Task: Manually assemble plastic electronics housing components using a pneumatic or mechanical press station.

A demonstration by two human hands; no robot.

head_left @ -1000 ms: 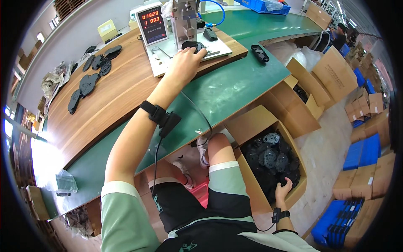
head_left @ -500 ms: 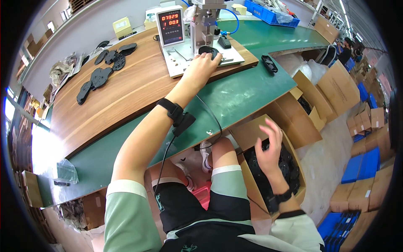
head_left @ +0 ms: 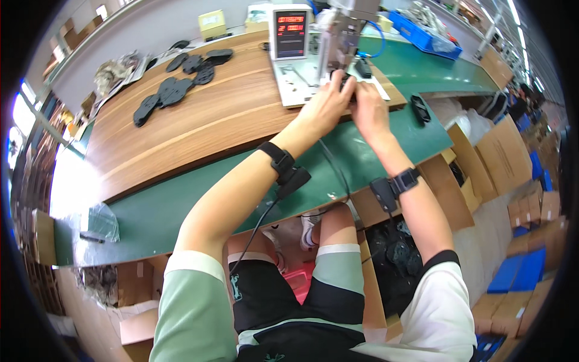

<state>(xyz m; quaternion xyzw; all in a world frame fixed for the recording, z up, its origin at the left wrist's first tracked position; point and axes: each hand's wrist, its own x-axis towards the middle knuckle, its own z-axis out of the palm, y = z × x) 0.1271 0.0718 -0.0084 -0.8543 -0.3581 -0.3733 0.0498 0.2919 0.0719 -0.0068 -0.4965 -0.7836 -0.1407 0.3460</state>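
Both my hands meet under the head of a small bench press (head_left: 345, 42). A black moulded part (head_left: 346, 77) lies there, mostly covered by my fingers. My left hand (head_left: 327, 107) has its fingers closed on the part's left side. From the right, my right hand (head_left: 369, 110) grips its near right edge with curled fingers; the fingertips are partly hidden. Beside the press stands a white box with a red digital display (head_left: 290, 32). Several flat black parts (head_left: 175, 92) lie on the wooden board to the left.
The wooden board (head_left: 241, 114) sits on a green table (head_left: 181, 193). A black part (head_left: 420, 108) lies near the table's right edge. An open carton of black parts (head_left: 392, 256) stands by my right leg. Cables trail from both wrist straps. A blue crate (head_left: 416, 31) is at the back.
My right hand has risen from above the carton to the press and joined my left hand at the black part. The view has shifted, and the display's digits differ.
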